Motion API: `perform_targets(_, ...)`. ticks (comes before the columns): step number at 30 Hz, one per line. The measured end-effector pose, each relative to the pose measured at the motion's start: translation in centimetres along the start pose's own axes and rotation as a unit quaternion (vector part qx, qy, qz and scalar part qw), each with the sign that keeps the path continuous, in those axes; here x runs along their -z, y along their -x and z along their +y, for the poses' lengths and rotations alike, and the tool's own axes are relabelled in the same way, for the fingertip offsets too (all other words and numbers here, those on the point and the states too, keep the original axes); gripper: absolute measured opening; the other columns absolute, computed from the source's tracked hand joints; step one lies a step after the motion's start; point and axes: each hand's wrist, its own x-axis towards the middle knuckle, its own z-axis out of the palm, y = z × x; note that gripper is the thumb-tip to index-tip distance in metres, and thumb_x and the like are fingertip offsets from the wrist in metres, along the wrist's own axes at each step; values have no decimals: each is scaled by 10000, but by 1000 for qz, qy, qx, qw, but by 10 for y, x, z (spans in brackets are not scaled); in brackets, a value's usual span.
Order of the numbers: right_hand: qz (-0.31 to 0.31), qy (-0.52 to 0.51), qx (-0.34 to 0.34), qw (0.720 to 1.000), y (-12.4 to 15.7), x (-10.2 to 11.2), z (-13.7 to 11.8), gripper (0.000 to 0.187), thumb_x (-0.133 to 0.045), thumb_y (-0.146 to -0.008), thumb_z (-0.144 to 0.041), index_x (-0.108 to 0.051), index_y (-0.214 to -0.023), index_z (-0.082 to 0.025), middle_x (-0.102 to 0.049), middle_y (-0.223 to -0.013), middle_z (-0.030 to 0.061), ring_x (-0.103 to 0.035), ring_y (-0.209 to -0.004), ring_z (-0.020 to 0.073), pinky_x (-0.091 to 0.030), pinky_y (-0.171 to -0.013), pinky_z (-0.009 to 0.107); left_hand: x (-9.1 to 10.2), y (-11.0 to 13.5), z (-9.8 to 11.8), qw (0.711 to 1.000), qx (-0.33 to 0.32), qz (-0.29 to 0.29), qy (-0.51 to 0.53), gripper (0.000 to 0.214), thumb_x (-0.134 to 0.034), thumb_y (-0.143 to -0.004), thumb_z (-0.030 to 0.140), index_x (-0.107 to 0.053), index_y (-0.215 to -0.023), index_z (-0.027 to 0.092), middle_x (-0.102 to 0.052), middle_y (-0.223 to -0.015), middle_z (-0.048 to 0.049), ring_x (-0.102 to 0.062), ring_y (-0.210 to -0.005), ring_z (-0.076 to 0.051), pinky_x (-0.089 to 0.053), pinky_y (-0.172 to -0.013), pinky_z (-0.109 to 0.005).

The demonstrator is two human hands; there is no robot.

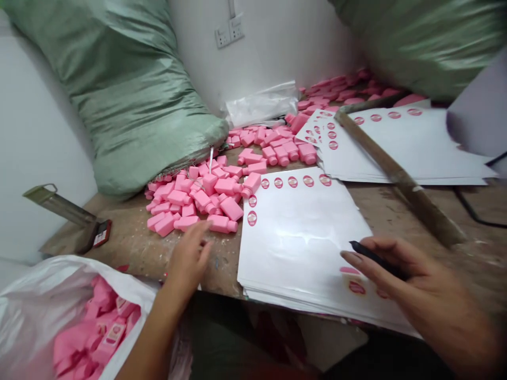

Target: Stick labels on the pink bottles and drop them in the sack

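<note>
Currently I have the left hand (pixel 190 256) at the near edge of a heap of pink bottles (pixel 227 186), its thumb set apart from the forefinger and nothing visible between them. Its fingertips are at the closest bottles, though from my feed I cannot tell whether they touch. The heap lies on the worn tabletop (pixel 130 252), left of a stack of white label sheets (pixel 297 237), and one bottle overlaps the stack's far left corner.

My right hand (pixel 420 285) is closed around a slim black tool (pixel 376 257), its tip showing past the fingers and pointing left. I see this hand above the right side of the stack, close to a red oval label (pixel 357 287). More oval labels run along the top sheet's far edge and down its left side.

At my lower left, a white bag (pixel 24 316) gapes open with pink bottles inside, at least one bearing a label. A green sack (pixel 146 105) leans over the heap from behind. Farther right, a wooden strip (pixel 392 169) lies slantwise across a second stack of sheets (pixel 420 150).
</note>
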Motion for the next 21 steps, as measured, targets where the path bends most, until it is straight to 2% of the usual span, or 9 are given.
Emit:
perform_targets(2, 2, 13, -5, 1000, 2, 11, 1, 355, -668, -662, -586, -620, -732, -241, -650, -705, 45, -597, -624, 214, -475, -515, 317, -32, -25, 11, 999, -10, -36, 9, 343, -553, -853, 392, -642, -1148, 243, -595, -1302, -79, -517, -1240, -310, -364, -1064, -434)
perform_targets(5, 22, 10, -35, 999, 7, 27, 9, 348, -644, -717, -566, -601, -769, -225, -618, -698, 28, -567, -618, 186, -456, -528, 294, -53, -41, 12, 999, 8, -53, 0, 379, -569, -825, 460, -641, -1104, 215, -562, -1326, -116, -484, -1249, -378, -309, -1071, -526)
perform_targets(10, 30, -24, -69, 997, 12, 40, 24, 333, -543, -829, -552, -543, -790, -222, -512, -646, -19, -465, -542, 129, -386, -471, 242, -51, -35, -15, 994, 52, -46, -85, 253, -497, -831, 407, -577, -896, 176, -354, -1471, -188, -417, -1264, -462, -248, -1048, -654)
perform_targets(12, 10, 3, -64, 998, 14, 40, 24, 326, -502, -856, -539, -556, -803, -221, -527, -657, -15, -484, -562, 137, -383, -476, 243, -47, -30, -27, 983, 76, -33, -163, 245, -438, -854, 377, -552, -907, 167, -384, -1428, -214, -434, -1256, -448, -312, -1022, -645)
perform_targets(14, -27, 69, -48, 996, 16, 39, 19, 306, -492, -862, -508, -585, -813, -221, -568, -672, -6, -517, -591, 152, -389, -500, 254, -41, -25, -32, 976, 97, -2, -195, 304, -447, -854, 372, -540, -1034, 145, -471, -1331, -223, -460, -1240, -419, -364, -1004, -617)
perform_targets(16, -67, 143, -30, 987, 18, 39, 15, 279, -496, -857, -475, -612, -812, -225, -604, -665, -1, -537, -598, 164, -390, -531, 270, -36, -20, -28, 989, 107, 33, -96, 498, -546, -818, 369, -455, -1252, 143, -508, -1303, -196, -495, -1214, -371, -412, -991, -563)
perform_targets(18, -88, 205, -22, 975, 19, 38, 14, 269, -488, -857, -456, -627, -805, -232, -630, -653, 4, -546, -589, 174, -382, -548, 285, -36, -16, -12, 985, 132, 32, 110, 717, -663, -756, 353, -348, -1388, 226, -545, -1289, -129, -571, -1120, -290, -503, -907, -436)
perform_targets(19, -89, 228, -19, 969, 19, 37, 15, 267, -483, -855, -451, -632, -802, -235, -643, -660, 9, -551, -589, 179, -380, -554, 291, -39, -14, 0, 962, 156, 3, 226, 766, -709, -721, 329, -353, -1396, 263, -579, -1250, -95, -608, -1039, -244, -535, -832, -358)
perform_targets(21, -89, 259, -15, 962, 19, 36, 18, 260, -476, -850, -437, -636, -806, -237, -663, -679, 16, -561, -591, 187, -378, -559, 298, -50, -12, 29, 877, 228, -89, 413, 706, -758, -661, 257, -484, -1312, 252, -642, -1116, -62, -637, -859, -175, -546, -697, -258)
